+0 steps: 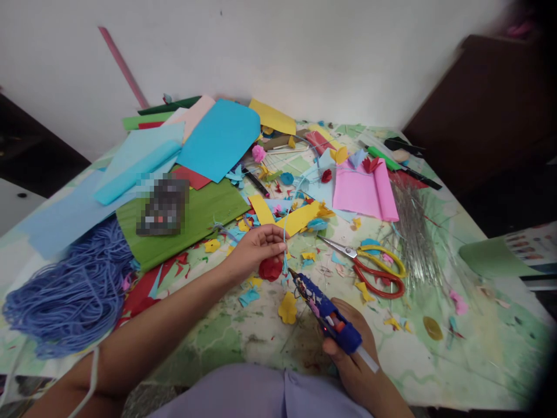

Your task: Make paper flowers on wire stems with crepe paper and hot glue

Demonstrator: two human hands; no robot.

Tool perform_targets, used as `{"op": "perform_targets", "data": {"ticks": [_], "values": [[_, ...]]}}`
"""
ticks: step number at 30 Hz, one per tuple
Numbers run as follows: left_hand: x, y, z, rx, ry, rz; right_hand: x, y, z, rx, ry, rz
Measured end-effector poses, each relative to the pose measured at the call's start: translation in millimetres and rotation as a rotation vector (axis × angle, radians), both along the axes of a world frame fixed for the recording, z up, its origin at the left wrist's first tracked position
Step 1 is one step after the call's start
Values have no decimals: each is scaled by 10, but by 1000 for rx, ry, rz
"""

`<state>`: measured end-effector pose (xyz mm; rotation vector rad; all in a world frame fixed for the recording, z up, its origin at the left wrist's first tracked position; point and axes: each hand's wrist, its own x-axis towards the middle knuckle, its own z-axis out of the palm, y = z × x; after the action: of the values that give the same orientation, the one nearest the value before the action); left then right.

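Observation:
Near the middle of the table, my left hand (261, 248) pinches a thin light-blue stem (285, 232) between thumb and fingers. The stem curves up and away from me. A red paper flower (270, 269) lies just below those fingers; whether it is joined to the stem I cannot tell. My right hand (348, 337) is wrapped round a blue glue gun (328, 313), with a clear glue stick poking from its back end. The nozzle points at the stem's lower end, close to it. A yellow paper flower (288, 308) lies left of the gun.
Scissors (369, 264) with yellow and red handles lie right of my hands, near a bundle of silvery wires (413, 232). Blue cord (69, 290) is heaped at left. Coloured paper sheets (221, 139), a pink paper roll (365, 191) and scattered scraps cover much of the table.

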<state>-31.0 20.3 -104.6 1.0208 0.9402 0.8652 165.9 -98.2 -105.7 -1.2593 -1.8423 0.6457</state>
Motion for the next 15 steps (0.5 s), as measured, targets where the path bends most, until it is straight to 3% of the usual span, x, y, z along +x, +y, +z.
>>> {"op": "perform_targets", "data": {"ticks": [15], "values": [[-25, 30, -14, 13, 2, 13, -22, 16, 7, -46, -60, 53]]}}
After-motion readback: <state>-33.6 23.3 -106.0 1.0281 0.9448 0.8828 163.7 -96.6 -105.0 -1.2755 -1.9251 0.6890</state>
